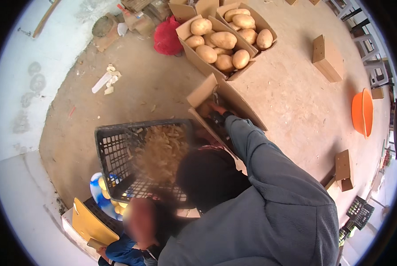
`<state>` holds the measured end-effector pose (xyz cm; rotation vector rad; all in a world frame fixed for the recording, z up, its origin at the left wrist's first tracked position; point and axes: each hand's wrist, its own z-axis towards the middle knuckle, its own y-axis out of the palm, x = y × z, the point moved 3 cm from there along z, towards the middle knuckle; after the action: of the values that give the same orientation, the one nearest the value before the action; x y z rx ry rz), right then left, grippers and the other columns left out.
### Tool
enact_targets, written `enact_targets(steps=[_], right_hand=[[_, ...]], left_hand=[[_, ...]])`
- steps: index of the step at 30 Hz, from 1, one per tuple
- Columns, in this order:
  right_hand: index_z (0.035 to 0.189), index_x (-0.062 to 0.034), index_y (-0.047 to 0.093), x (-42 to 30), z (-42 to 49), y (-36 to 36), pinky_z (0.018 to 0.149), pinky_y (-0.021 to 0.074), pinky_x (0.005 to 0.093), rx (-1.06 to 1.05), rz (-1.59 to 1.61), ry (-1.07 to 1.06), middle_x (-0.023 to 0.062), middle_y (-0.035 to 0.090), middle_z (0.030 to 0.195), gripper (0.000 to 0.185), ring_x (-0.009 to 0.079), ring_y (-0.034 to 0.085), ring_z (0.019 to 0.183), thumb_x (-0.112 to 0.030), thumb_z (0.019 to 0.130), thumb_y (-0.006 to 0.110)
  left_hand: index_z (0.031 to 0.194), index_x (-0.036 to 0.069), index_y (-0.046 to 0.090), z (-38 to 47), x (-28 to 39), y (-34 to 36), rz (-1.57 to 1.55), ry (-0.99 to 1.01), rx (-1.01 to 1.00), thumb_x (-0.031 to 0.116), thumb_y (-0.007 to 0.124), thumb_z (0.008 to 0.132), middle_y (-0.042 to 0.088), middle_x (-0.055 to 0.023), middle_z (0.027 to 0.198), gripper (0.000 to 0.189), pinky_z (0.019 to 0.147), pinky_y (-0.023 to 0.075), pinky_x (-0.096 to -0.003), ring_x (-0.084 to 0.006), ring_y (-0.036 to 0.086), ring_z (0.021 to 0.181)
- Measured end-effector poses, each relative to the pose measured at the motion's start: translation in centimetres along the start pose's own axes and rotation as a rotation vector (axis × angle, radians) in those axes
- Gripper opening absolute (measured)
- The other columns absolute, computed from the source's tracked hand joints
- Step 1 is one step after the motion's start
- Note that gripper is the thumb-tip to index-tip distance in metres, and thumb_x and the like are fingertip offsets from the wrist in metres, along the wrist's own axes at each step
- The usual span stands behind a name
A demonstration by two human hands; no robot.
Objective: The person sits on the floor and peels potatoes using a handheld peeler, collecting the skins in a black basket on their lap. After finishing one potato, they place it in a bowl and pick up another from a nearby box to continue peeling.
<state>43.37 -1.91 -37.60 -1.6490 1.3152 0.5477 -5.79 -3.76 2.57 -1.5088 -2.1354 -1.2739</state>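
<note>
My right hand [217,108], in a grey sleeve with a dark cuff, reaches down into an open cardboard box [248,103]. By its fingers is a brown rounded thing [205,109], too shaded to name or to tell whether it is gripped. At lower left, a badly blurred skin-coloured shape [141,221] seems to be my left hand; its fingers cannot be made out. Left of the box stands a black plastic crate [113,159] with blurred brown pieces [167,146] inside. A black-clothed rounded form [211,179], perhaps my knee, covers part of it.
Two cardboard boxes of large potatoes [223,40] [243,20] stand ahead, beside a red bag [168,36]. A blue-and-white basin [97,189] holds yellowish round things. Another person's blue-clothed leg [123,249] is at lower left. An orange tub [362,113] and a cardboard box [326,60] are at right.
</note>
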Motion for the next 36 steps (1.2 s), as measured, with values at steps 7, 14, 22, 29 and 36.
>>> enact_targets(steps=[7, 14, 22, 29, 36], right_hand=[[0.124, -0.0139, 0.065, -6.9, -7.5, -2.7, 0.062, 0.0527, 0.0312, 0.090, 0.753, 0.406, 0.0032, 0.069, 0.089, 0.062, 0.0152, 0.064, 0.069, -0.063, 0.085, 0.063], [0.118, -0.0151, 0.064, -9.4, -13.4, -8.1, 0.054, 0.0501, 0.0309, -0.054, 0.471, 0.400, 0.0024, 0.062, 0.087, 0.064, 0.0121, 0.058, 0.065, -0.067, 0.081, 0.060], [0.126, -0.0111, 0.063, -19.3, -22.6, -11.6, 0.065, 0.0492, 0.0321, -0.021, 0.690, 0.221, 0.0028, 0.065, 0.099, 0.053, 0.0146, 0.061, 0.082, -0.052, 0.093, 0.054], [0.133, -0.0092, 0.054, -35.8, -32.3, -13.6, 0.056, 0.0435, 0.0235, -0.262, 0.701, -0.215, -0.0010, 0.061, 0.092, 0.045, 0.0067, 0.054, 0.072, -0.035, 0.095, 0.058], [0.127, -0.0020, 0.055, -46.6, -34.9, -1.9, 0.066, 0.0511, 0.0304, -0.353, 0.219, -0.658, 0.0106, 0.065, 0.095, 0.054, 0.0187, 0.064, 0.080, -0.032, 0.086, 0.072]], left_hand=[[0.139, 0.009, 0.044, 0.1, -0.1, 0.2, -0.018, 0.037, 0.012, 0.025, 0.054, 0.100, 0.061, -0.0107, 0.114, 0.044, 0.091, 0.0480, -0.0449, -0.0266, 0.058, 0.104], [0.137, 0.011, 0.049, 0.1, -0.8, 0.5, 0.015, 0.053, -0.048, 0.027, 0.058, 0.098, 0.065, -0.0085, 0.114, 0.044, 0.088, 0.0528, -0.0405, -0.0224, 0.062, 0.101], [0.133, 0.011, 0.054, -0.2, -0.5, -0.5, -0.073, 0.058, -0.183, 0.029, 0.058, 0.097, 0.066, -0.0088, 0.115, 0.041, 0.089, 0.0517, -0.0427, -0.0241, 0.063, 0.104], [0.141, 0.014, 0.050, -1.3, -1.6, 5.4, 0.048, 0.077, -0.373, 0.045, 0.049, 0.100, 0.062, -0.0092, 0.131, 0.052, 0.094, 0.0501, -0.0477, -0.0272, 0.058, 0.119], [0.148, 0.015, 0.041, -2.1, -4.6, 8.6, 0.245, 0.329, -0.525, 0.070, 0.038, 0.094, 0.050, -0.0079, 0.145, 0.077, 0.096, 0.0481, -0.0499, -0.0279, 0.051, 0.128]])
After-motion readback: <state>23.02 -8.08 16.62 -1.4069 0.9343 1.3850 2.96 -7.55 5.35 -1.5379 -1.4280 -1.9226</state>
